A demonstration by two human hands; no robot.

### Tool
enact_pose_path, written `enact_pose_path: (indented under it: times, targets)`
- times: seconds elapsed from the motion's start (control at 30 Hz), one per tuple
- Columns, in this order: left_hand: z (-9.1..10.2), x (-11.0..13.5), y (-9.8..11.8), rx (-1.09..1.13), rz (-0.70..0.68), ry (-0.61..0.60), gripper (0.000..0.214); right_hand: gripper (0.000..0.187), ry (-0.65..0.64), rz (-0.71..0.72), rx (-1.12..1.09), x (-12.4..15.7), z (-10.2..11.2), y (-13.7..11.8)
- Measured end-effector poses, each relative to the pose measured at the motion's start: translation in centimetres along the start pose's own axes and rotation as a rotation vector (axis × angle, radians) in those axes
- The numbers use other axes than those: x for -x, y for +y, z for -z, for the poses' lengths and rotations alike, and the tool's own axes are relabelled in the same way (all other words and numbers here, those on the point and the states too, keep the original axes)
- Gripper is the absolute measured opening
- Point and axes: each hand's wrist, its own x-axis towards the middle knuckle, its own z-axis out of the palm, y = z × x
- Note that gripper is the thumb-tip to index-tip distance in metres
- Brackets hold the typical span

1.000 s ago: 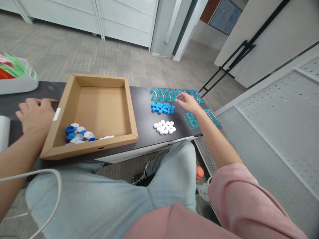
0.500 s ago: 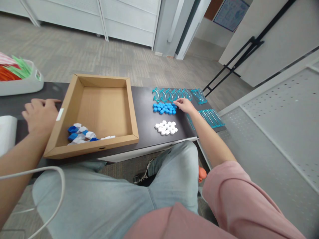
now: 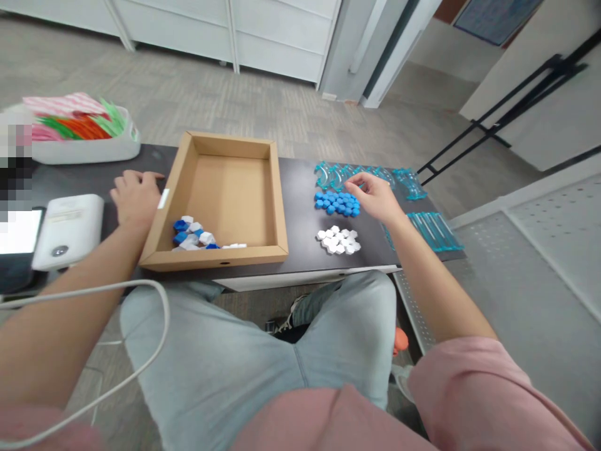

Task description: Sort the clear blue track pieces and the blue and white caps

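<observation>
My right hand [image 3: 374, 197] hovers over the back edge of a cluster of small blue hexagonal pieces [image 3: 337, 203], thumb and forefinger drawn together in a pinch. Whatever may be between those fingertips is too small to make out. Nearer me lies a group of white hexagonal pieces [image 3: 338, 240]. Behind the hand runs a row of curved clear-teal plastic pieces [image 3: 328, 175], partly covered by it. My left hand [image 3: 137, 197] rests with fingers spread beside the left wall of a shallow cardboard box [image 3: 280, 219]. Loose blue and white pieces [image 3: 190, 235] sit in its near left corner.
Straight teal tubes [image 3: 434, 232] and more curved ones [image 3: 409, 184] lie at the table's right end. On the left are a white basket [image 3: 84, 150] of colourful items and a white device [image 3: 70, 228]. A white cable [image 3: 162, 326] loops over my left forearm.
The view has swung left, bringing the white device and more of the basket into sight. My right hand has lifted slightly off the blue pieces' right edge; my left hand stays by the box.
</observation>
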Motion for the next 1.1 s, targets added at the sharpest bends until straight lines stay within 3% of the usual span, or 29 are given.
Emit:
enact_pose_path:
  times: [0.17, 0.23, 0.33, 0.47, 0.57, 0.7, 0.8, 0.93, 1.1]
  targets:
    - [0.0, 0.0, 0.0, -0.018, 0.003, 0.009, 0.056, 0.021, -0.284, 0.424, -0.157, 0.5, -4.8, -10.9]
    - [0.0, 0.0, 0.0, -0.017, 0.000, -0.003, 0.056, 0.017, -0.438, 0.543, -0.140, 0.6, -8.0, -15.3]
    - [-0.1, 0.1, 0.1, -0.029, 0.007, 0.000, 0.056, 0.015, -0.631, 0.601, -0.042, 0.4, -13.6, -20.3]
    - [-0.3, 0.0, 0.1, -0.037, 0.015, 0.041, 0.054, 0.015, -0.714, 0.601, 0.062, 0.4, -19.2, -23.1]
    - [-0.4, -0.1, -0.1, -0.031, 0.009, 0.023, 0.057, 0.010, -0.714, 0.591, 0.045, 0.3, -20.4, -23.2]
    - [-0.2, -0.1, -0.1, -0.020, 0.007, -0.011, 0.057, 0.016, -0.631, 0.553, -0.123, -0.6, -19.4, -22.0]
    - [-0.1, 0.0, 0.1, -0.014, 0.016, -0.003, 0.055, 0.018, -0.543, 0.523, -0.223, -1.0, -17.3, -19.9]
    - [-0.2, 0.0, 0.2, -0.007, 0.029, 0.029, 0.055, 0.029, -0.310, 0.421, -0.241, 0.9, -11.5, -14.5]
    - [-0.7, -0.7, -0.2, -0.008, 0.047, 0.048, 0.057, 0.035, 0.072, 0.089, -0.249, 7.7, -3.2, -4.5]
